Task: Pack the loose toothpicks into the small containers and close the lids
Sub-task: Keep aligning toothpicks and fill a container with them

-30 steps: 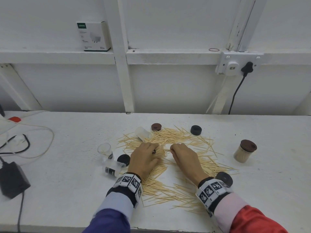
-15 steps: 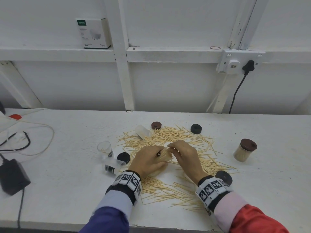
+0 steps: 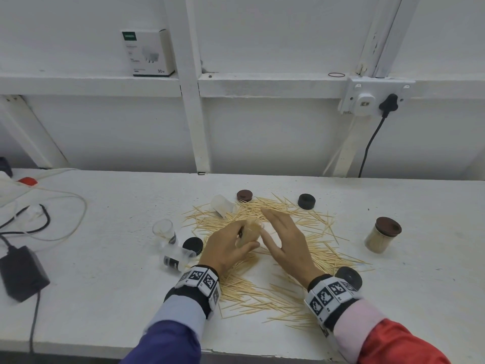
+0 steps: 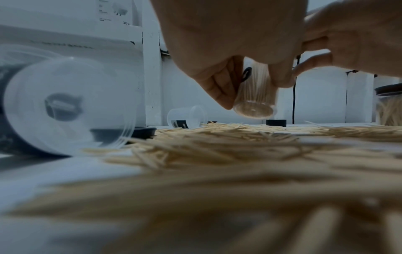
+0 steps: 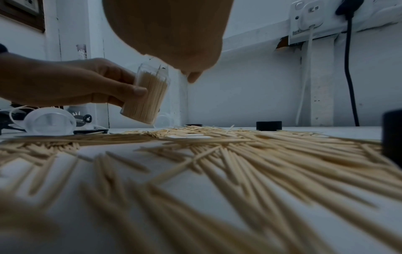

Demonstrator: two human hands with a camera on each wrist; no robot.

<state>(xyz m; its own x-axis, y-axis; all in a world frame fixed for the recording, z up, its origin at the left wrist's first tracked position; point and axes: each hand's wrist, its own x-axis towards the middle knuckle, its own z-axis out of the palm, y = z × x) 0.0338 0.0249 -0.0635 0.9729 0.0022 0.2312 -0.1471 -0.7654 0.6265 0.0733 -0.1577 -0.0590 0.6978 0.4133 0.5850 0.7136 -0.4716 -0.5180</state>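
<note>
Loose toothpicks (image 3: 309,243) lie spread over the white table (image 3: 118,258). My left hand (image 3: 244,240) grips a clear small container (image 3: 250,232) packed with toothpicks, tilted and lifted just off the pile; the same container shows in the left wrist view (image 4: 254,96) and the right wrist view (image 5: 147,96). It has no lid on. My right hand (image 3: 273,232) is beside the container's mouth with straight fingers and holds nothing. A filled jar with a brown lid (image 3: 383,235) stands at the right.
Empty clear containers: one lying at the back (image 3: 223,204), one upright (image 3: 164,228), one labelled and lying (image 3: 175,258). Loose lids: brown (image 3: 244,195), black (image 3: 306,201), black (image 3: 193,245), black (image 3: 349,278). A charger and cables (image 3: 21,271) sit at the left.
Both hands were down on the pile, then met at the container. Now my left hand holds it raised alone, and my right hand has let go and straightened its fingers.
</note>
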